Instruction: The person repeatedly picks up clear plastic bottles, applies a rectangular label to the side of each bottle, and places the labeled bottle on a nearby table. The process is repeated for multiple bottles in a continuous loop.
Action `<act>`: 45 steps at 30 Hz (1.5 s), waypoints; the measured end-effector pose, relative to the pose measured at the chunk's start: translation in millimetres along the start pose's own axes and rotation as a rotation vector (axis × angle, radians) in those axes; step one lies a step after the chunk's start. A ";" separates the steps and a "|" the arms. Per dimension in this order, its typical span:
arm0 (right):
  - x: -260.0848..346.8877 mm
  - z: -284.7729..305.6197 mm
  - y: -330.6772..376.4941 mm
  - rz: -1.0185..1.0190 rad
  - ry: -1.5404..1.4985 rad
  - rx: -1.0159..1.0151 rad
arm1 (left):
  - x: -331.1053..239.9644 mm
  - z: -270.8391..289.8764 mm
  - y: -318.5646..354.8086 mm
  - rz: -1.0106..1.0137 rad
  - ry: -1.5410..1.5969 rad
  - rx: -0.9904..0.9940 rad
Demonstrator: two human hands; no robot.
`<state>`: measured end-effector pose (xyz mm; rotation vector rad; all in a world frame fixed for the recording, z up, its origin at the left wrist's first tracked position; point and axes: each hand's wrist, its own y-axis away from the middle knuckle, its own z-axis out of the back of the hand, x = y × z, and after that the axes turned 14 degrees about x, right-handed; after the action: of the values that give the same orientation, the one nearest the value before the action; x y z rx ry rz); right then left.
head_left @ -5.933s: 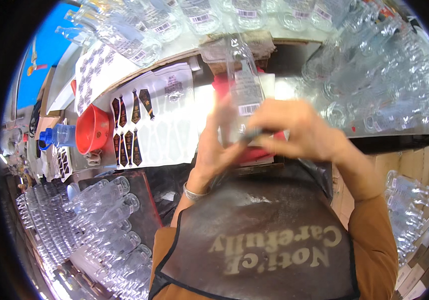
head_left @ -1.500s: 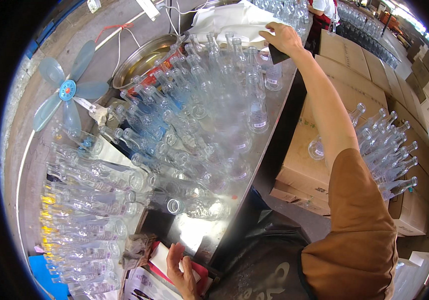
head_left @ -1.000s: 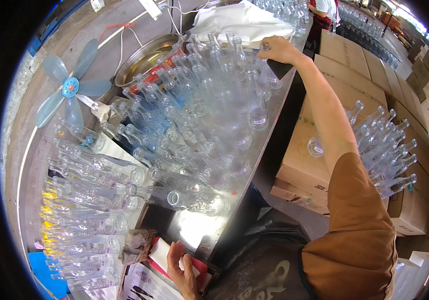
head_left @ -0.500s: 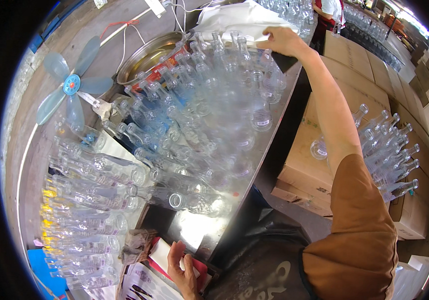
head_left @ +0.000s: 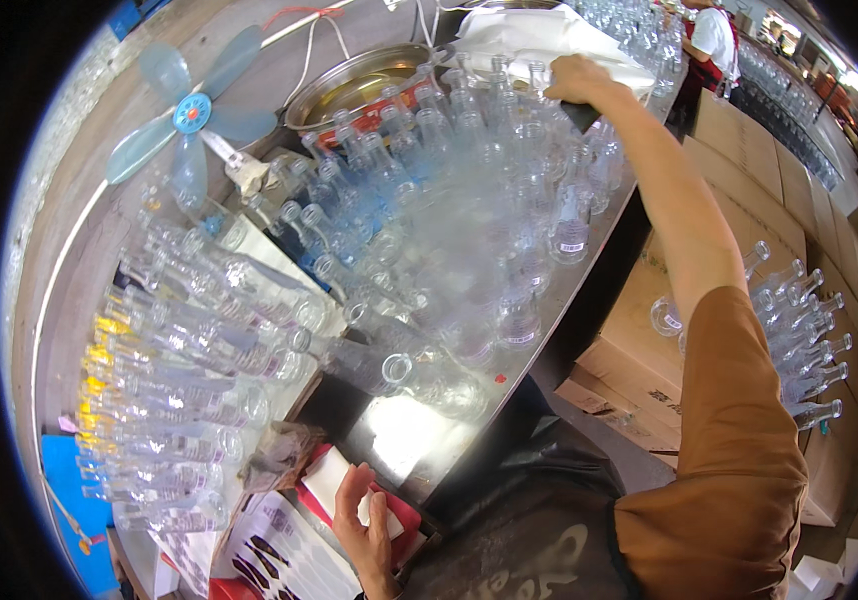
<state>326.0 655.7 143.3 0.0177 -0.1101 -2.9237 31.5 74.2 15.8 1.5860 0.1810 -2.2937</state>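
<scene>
1. Far end of the bench: our right hand [head_left: 589,80] is stretched at full arm's length over the crowd of upright clear glass bottles [head_left: 509,200]. It arrives at the last row, just beside the crumpled white sheet [head_left: 529,35].
2. We judge the step in hand to be a reach into that far row, to set down or pick up a bottle there.
3. The fingers curl downward over the bottle mouths. From this angle we cannot tell whether they are clamped on a neck or only touching the tops.
4. Any move from here calls for a straight lift of the wrist. The bottles stand neck to neck, and a sideways sweep of the forearm could topple those near the bench edge [head_left: 589,260].
5. Our left hand [head_left: 369,520] lies low and close to the body, fingers loosely apart. It rests on a white slip atop a red pack [head_left: 404,520] and grips nothing we can make out.
6. Around us: a metal basin [head_left: 349,85], a small blue fan [head_left: 189,115] and cardboard boxes [head_left: 739,170].
</scene>
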 end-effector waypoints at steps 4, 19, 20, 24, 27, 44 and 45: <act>-16.1 65.4 41.8 0.082 0.040 -0.284 | -6.9 2.9 2.7 -0.013 0.023 0.011; 238.1 60.2 338.0 1.265 -0.765 0.119 | -40.5 41.2 8.4 -0.404 0.485 0.202; 266.1 56.6 343.1 1.282 -0.566 0.254 | -40.9 47.1 14.8 -0.415 0.567 0.244; 340.3 -33.2 343.0 1.247 -1.041 0.386 | -17.0 65.2 35.3 -0.181 0.585 0.156; 355.2 -103.6 359.2 1.239 -1.147 0.422 | 18.7 60.3 41.8 -0.122 0.671 -0.026; 315.6 -172.4 430.4 0.999 -1.181 0.835 | 27.0 40.5 50.2 -0.107 -0.003 -0.222; 309.7 -160.3 435.8 1.011 -1.141 0.780 | 32.3 37.9 46.0 -0.109 0.064 -0.224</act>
<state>119.8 153.1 15.2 -1.1543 -1.0263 -1.4392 4.0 13.4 3.9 1.5682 0.5335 -2.2128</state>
